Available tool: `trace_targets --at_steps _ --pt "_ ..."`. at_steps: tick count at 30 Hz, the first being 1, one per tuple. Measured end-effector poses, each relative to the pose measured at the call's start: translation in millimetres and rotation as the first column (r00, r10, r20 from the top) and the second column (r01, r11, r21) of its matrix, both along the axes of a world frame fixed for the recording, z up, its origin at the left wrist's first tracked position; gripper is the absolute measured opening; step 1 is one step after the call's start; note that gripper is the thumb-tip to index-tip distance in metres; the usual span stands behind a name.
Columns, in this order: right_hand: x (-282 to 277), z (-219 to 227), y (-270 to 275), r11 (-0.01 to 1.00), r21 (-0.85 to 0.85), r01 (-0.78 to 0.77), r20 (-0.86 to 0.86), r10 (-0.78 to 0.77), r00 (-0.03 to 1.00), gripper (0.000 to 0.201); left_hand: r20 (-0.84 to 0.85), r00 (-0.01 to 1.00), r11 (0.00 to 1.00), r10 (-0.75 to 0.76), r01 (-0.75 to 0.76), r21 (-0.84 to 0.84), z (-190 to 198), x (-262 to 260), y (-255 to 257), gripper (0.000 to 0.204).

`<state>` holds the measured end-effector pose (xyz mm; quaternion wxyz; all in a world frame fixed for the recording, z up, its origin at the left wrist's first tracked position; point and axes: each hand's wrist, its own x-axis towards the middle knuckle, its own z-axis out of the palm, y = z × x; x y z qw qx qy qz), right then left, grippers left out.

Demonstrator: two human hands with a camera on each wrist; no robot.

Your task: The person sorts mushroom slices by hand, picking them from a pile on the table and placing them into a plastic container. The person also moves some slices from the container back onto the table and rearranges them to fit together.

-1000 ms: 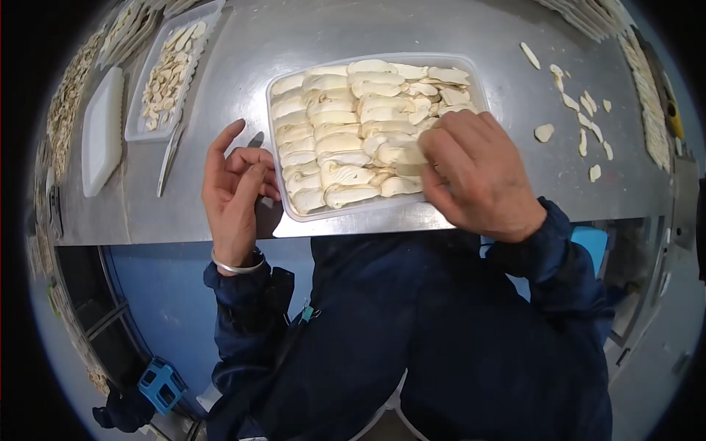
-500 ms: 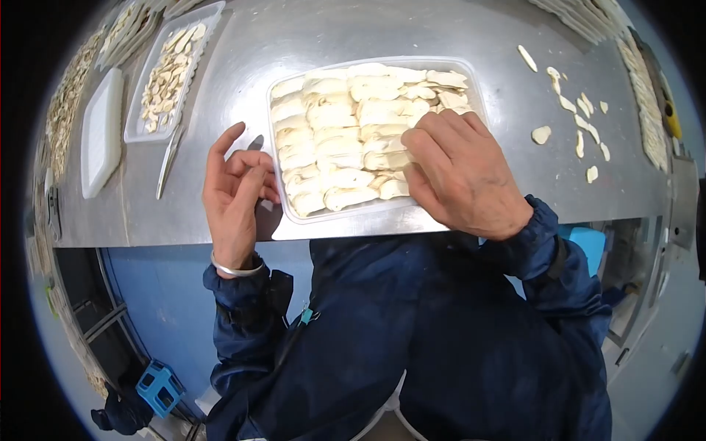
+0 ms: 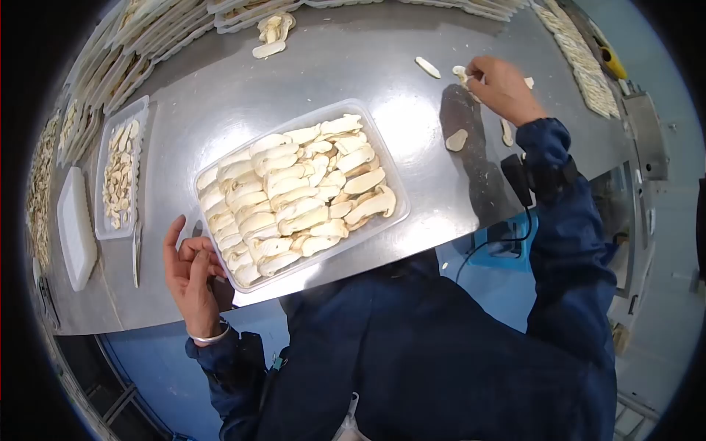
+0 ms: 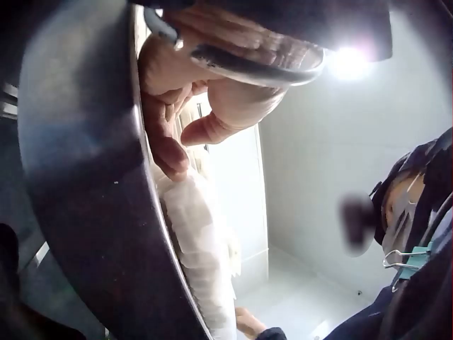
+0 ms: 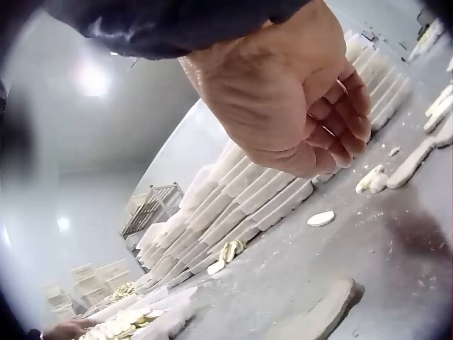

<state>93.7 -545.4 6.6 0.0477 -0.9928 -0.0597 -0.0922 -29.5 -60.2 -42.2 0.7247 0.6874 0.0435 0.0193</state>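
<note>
"White plastic makes our big tray [image 3: 401,187]. How full have we got it?"

"Pretty full, we think. Neat rows of pale slices [image 3: 294,198] cover its left part. The bits on its right look messier, so maybe we have some left to lay straight. More loose slices [image 3: 456,140] lie right of the tray."

"What are our hands doing?"

"Our left hand [image 3: 193,281] is open, fingers softly bent, beside the tray's left edge. Our right hand [image 3: 506,90] is far right of it, fingers bent at a small slice [image 3: 460,72]. We can't tell if they pinch it."

"And the room?"

"Shiny metal table [image 3: 184,95] under the tray, with crumbs on it. Tray stacks [image 3: 158,40] stand past its far side. A bright lamp [image 5: 92,79] shines high above it."
</note>
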Motion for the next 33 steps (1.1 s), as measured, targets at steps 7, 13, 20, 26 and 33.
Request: trace_targets --at_steps 7,13,20,26,33 --pt "25.6 0.6 -5.9 0.956 -0.110 0.272 -0.308 -0.293 0.905 0.035 0.005 1.000 1.000 -0.012 0.012 0.027 0.5 0.6 2.0 0.053" --pt "32.7 -20.9 -14.0 0.976 0.043 0.212 -0.132 -0.205 0.970 0.039 -0.002 1.000 0.999 -0.004 0.004 0.034 1.5 0.9 0.7 0.053" --pt "43.2 -23.6 -19.5 0.988 -0.002 0.155 -0.190 -0.152 0.970 0.031 0.003 1.000 1.000 -0.002 0.002 -0.003 0.7 0.8 0.2 0.054" --pt "41.7 -27.6 -16.0 0.978 -0.006 0.209 -0.153 -0.208 0.966 0.038 0.004 1.000 1.000 0.000 0.000 0.007 0.8 0.8 0.2 0.054" --pt "41.1 -25.2 -12.0 0.971 0.112 0.210 -0.189 -0.187 0.964 0.042 0.011 1.000 1.000 -0.010 0.010 0.009 -0.4 0.3 1.9 0.054"
